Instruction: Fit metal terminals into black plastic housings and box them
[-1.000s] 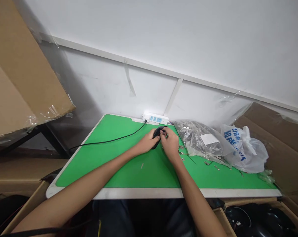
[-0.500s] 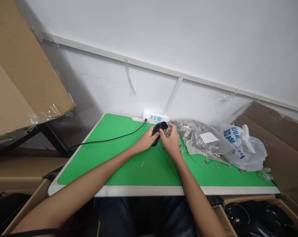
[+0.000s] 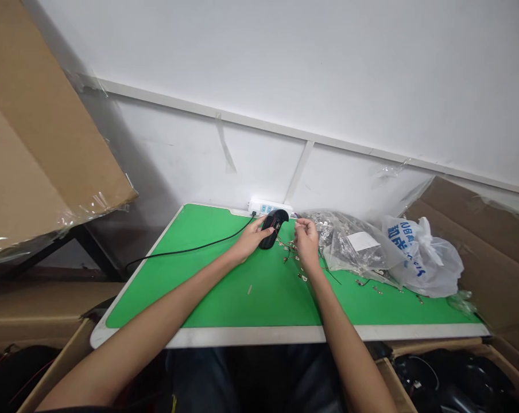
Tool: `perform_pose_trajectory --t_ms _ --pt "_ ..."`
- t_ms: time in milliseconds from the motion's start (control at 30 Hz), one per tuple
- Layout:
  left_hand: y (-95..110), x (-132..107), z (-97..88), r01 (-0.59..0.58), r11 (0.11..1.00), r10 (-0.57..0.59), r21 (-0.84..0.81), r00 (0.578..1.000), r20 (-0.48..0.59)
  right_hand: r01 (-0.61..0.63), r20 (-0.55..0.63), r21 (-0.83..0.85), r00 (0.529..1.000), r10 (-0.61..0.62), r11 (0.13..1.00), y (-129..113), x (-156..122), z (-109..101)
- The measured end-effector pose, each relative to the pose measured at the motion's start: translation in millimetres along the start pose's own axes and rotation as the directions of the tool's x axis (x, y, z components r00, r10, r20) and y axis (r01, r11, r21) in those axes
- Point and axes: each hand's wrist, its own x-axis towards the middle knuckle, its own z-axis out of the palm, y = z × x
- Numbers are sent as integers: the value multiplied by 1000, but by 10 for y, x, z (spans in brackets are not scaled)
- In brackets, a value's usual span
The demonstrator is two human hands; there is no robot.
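Observation:
A black curved plastic housing (image 3: 268,236) with a hollow inside and thin wires is gripped in my left hand (image 3: 251,236), thumb over its edge. Just right of it, apart from the housing, my right hand (image 3: 306,236) is closed with thumb and fingertips pinched together. Whatever sits in that pinch is too small to make out. Beneath and beside my right hand, small metal pieces (image 3: 301,277) and short dark wires lie scattered on the green mat (image 3: 216,287).
A white power strip (image 3: 259,205) with a black cable (image 3: 190,248) stands against the wall. To the right lie a clear bag of metal parts (image 3: 341,241) and a tied white bag (image 3: 432,258). Cardboard boxes flank the table, and black plastic parts (image 3: 453,378) fill one at lower right.
My right hand has drawn away to the right from the black housing, which it touched before. My left hand still holds the housing, its hollow side now more visible.

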Motion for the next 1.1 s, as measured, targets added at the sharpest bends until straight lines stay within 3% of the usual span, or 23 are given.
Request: perform_pose_trajectory --t_ms 200,367,633,733,967,1100 --pt "77 -40 46 72 985 -69 -159 997 26 -162 30 174 987 159 971 -103 -24 39" --pt "192 -68 28 181 914 -174 -362 983 52 -244 54 292 970 239 925 -218 -54 47" --pt "309 -133 33 331 786 -348 -523 935 69 -128 67 280 991 114 951 -304 -94 83" --pt "344 -201 111 341 743 -361 -576 929 83 -101 102 251 992 77 963 -346 -136 103" --pt "464 -300 171 448 560 -378 -697 887 266 -23 101 192 995 3 981 -426 -194 115" --pt "446 -300 155 426 547 -360 -720 897 258 -19 60 146 998 10 989 -432 -196 81"
